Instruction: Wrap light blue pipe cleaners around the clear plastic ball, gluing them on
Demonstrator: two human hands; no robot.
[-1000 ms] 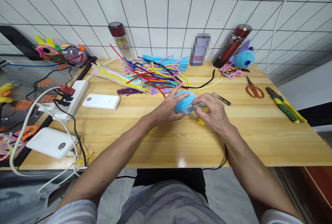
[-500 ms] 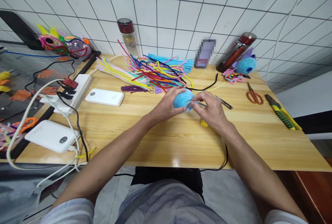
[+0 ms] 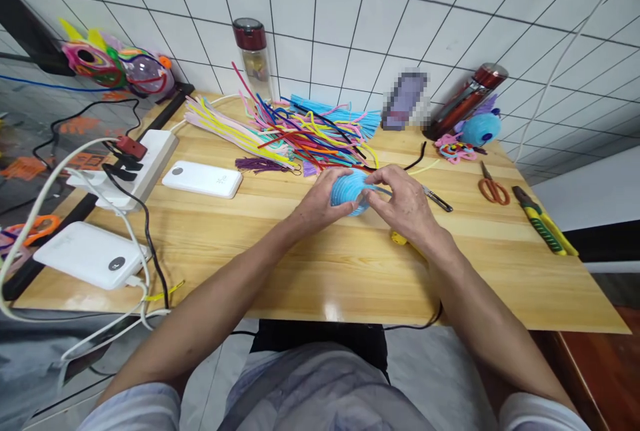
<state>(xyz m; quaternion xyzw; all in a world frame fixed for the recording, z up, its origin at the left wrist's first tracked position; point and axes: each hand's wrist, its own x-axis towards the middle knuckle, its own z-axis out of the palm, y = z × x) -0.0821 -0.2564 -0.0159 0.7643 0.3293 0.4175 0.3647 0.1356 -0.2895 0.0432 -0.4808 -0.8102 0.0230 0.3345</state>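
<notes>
Between my hands, above the table, is a light blue ball wound with pipe cleaner (image 3: 347,192). My left hand (image 3: 320,201) is closed around its left side, thumb in front and fingers behind. On the right, my right hand (image 3: 403,203) pinches a blue pipe cleaner end (image 3: 383,190) against the ball, thumb and forefinger touching it. The fingertips hide part of the ball's right face. A yellow object (image 3: 399,238) lies partly hidden under my right wrist. Close to the right hand's knuckles is a craft knife (image 3: 438,199).
Loose colored pipe cleaners (image 3: 310,131) are heaped behind the ball. Scissors (image 3: 493,186) and yellow-green pliers (image 3: 544,221) lie at right. A red flask (image 3: 467,101) leans near a blue fuzzy figure (image 3: 480,128). At left are power banks (image 3: 203,179), a power strip (image 3: 145,168) and cables.
The view has shifted slightly. My right fingers have moved in closer over the ball's right side, and the ball has turned a little in my left hand.
</notes>
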